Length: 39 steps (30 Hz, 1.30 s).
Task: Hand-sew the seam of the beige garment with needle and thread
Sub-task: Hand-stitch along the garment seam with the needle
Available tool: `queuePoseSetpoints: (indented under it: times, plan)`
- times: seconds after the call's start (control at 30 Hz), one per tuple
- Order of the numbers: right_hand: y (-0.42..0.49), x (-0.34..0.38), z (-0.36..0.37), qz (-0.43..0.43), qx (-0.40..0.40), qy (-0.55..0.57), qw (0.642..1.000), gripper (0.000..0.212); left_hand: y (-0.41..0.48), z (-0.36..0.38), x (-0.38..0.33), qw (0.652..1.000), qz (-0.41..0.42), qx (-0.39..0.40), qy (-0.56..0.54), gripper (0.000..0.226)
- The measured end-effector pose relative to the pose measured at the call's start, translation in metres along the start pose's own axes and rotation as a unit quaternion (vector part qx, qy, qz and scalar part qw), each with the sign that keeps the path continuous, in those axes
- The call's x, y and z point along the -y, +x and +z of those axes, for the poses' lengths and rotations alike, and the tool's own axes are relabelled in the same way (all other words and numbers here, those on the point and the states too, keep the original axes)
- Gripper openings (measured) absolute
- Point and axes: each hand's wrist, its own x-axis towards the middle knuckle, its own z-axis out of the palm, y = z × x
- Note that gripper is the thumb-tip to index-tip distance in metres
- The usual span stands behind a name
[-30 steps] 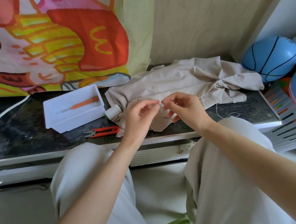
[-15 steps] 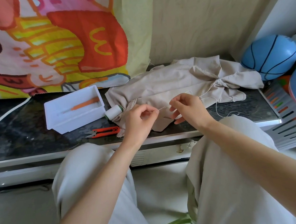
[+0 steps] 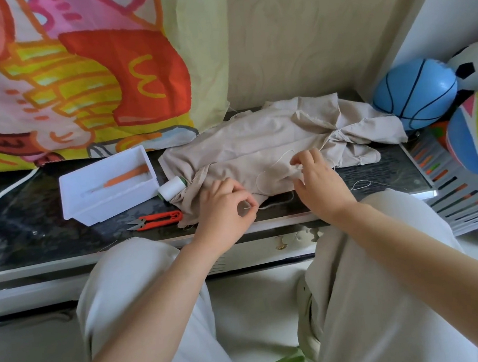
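L hand [image 3: 223,208] pinches needle [image 3: 247,208]; R hand [image 3: 316,182] pinches thread [image 3: 285,154]; white tray [image 3: 117,202] w/ orange tool [image 3: 128,176]

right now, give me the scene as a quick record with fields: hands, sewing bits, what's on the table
garment: beige, crumpled on the table
left hand: pinches the needle at the garment's near edge
right hand: pinches the thread over the garment
spool: white, against garment's left edge
snips: orange, near table edge
tray: white, holds orange-handled tool
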Motion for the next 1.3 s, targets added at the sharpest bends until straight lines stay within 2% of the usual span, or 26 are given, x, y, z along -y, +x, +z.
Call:
queuePoseSetpoints:
  times: [0.1,0.33,0.53,0.67,0.9,1.03,1.2,1.3]
  plan:
    - [0.001,-0.009,0.001,-0.091,0.006,-0.027,0.995,0.052,0.0,0.001,0.0,0.999,0.015,0.002,0.048,0.006]
    - [0.019,-0.021,0.001,-0.132,0.044,-0.044,0.989,0.068,0.009,0.001,-0.005,0.995,0.003,-0.032,0.092,0.028]
    - [0.04,-0.011,0.004,-0.158,0.072,-0.065,0.983,0.044,0.018,0.01,-0.005,0.992,-0.03,0.005,0.12,0.035]
    - [0.045,-0.003,0.004,-0.115,0.13,-0.06,0.983,0.025,0.021,0.013,-0.002,0.991,-0.042,0.025,0.121,0.035]
    - [0.033,-0.01,-0.008,-0.09,0.103,-0.036,0.99,0.021,0.024,0.012,0.003,0.992,-0.055,0.031,0.111,0.03]
    - [0.019,-0.026,-0.015,-0.082,0.134,-0.065,0.985,0.018,0.025,0.011,0.003,0.994,-0.057,0.024,0.091,0.024]
    - [0.002,-0.041,-0.026,-0.032,0.205,-0.072,0.976,0.012,0.025,0.005,0.002,0.997,-0.062,-0.011,0.039,0.015]
    - [-0.003,-0.048,-0.028,-0.019,0.183,-0.045,0.982,0.015,0.029,0.001,0.002,0.996,-0.073,-0.039,0.022,0.017]
